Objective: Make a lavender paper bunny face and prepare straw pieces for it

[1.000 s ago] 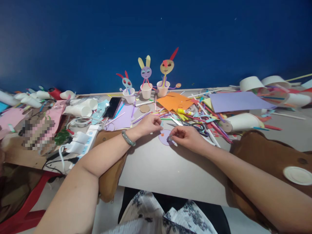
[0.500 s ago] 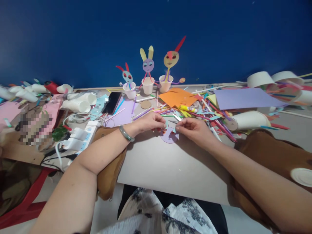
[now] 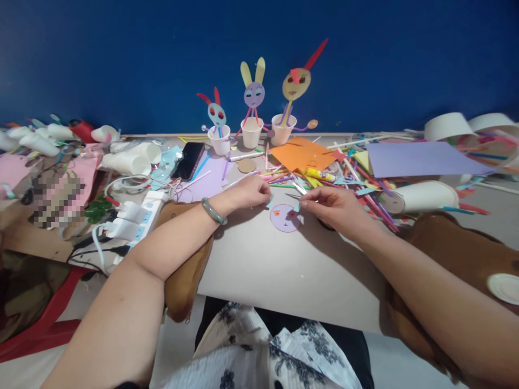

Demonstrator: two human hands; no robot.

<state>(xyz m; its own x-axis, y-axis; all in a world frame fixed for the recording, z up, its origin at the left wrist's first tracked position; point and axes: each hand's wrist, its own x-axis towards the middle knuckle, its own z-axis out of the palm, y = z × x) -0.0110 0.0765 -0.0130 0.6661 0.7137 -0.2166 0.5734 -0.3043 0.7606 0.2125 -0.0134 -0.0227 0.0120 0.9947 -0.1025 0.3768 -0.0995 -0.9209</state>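
Note:
A round purple paper face point(image 3: 284, 222) with orange eyes and a small drawn mouth lies flat on the table between my hands. My left hand point(image 3: 253, 193) is closed in a pinch at the face's upper left, with a small light blue paper piece point(image 3: 270, 203) at its fingertips. On the upper right, my right hand point(image 3: 326, 204) pinches another light blue paper piece point(image 3: 297, 206). Scissors point(image 3: 299, 188) lie just beyond the face, partly hidden by my right hand. Both paper pieces are held close to the face's edge.
Three paper-faced figures in white cups point(image 3: 252, 135) stand against the blue wall. Orange paper point(image 3: 304, 153), a yellow glue stick point(image 3: 319, 174) and coloured sticks are piled beyond my hands. Left are a phone point(image 3: 188, 161) and a power strip point(image 3: 146, 216); right, a paper cup point(image 3: 427, 196).
My hands have drawn apart from over the purple face, so its orange eyes now show. Each hand keeps a light blue piece. The camera view has shifted slightly.

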